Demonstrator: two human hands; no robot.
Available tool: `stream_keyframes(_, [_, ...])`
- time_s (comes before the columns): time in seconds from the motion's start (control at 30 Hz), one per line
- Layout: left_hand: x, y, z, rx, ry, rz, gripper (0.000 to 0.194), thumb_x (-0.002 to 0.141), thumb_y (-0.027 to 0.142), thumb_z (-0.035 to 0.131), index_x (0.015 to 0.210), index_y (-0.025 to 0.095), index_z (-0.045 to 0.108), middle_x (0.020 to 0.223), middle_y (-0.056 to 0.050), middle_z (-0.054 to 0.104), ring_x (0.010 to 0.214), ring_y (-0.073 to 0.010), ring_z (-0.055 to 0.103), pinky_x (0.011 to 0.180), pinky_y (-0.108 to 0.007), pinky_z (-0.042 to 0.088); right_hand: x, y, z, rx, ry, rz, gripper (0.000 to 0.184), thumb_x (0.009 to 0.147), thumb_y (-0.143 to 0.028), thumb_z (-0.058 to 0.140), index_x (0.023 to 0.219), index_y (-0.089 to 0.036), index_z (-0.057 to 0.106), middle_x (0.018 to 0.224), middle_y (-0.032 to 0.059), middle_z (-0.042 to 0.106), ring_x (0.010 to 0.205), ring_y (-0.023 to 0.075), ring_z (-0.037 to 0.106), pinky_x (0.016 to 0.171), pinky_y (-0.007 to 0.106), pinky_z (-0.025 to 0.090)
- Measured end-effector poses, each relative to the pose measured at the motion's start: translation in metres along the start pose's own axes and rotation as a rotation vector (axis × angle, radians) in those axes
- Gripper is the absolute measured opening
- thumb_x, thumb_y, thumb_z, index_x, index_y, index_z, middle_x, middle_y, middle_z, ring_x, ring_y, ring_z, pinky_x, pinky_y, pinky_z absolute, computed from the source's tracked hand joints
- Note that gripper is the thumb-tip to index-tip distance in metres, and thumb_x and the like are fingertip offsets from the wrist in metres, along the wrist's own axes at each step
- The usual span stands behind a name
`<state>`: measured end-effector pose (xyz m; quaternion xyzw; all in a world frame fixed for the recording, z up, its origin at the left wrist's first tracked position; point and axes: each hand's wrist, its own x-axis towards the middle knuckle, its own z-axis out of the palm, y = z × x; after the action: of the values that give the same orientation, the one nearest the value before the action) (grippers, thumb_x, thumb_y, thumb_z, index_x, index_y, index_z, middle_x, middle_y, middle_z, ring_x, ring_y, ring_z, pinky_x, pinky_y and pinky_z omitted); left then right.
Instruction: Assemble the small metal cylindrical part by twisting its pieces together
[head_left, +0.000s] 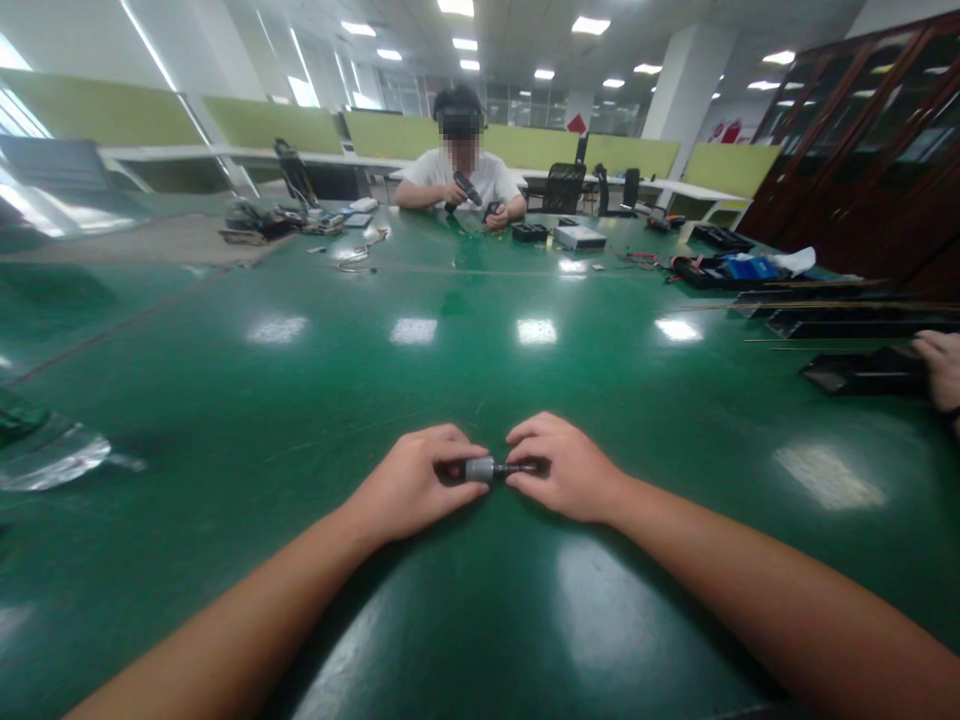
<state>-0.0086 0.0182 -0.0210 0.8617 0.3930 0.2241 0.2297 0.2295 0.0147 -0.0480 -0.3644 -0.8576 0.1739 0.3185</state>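
Low over the green table, a small grey and black cylindrical piece (480, 469) lies level between my two hands. My left hand (420, 475) is closed round its thicker grey body, thumb on the near side and fingers on the far side. From the grey body a thin dark shaft points right, and my right hand (566, 468) pinches the end of it. The fingers hide both ends of the piece, so I cannot tell its exact kind.
Across the green table (337, 370) a person (461, 165) holds a power drill (466, 188). At right, another person's hand (941, 370) touches a black channel-shaped piece (862, 372). A tool pile (750, 268) lies behind it. Clear plastic (60, 455) sits at left.
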Motion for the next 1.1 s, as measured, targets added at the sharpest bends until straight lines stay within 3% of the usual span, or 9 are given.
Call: stream_keyframes(1.1, [0.000,0.000,-0.002,-0.013,-0.009,0.010,0.021,0.082,0.029,0.071,0.101,0.022,0.076,0.088,-0.003,0.068,0.075,-0.0148,0.063,0.067,-0.024,0.048,-0.004,0.000,-0.013,-0.044,-0.027,0.027,0.005,0.078,-0.020,0.073,0.083,-0.022,0.074,0.093,0.0035,0.072,0.090,0.0186,0.063,0.086,0.035,0.050])
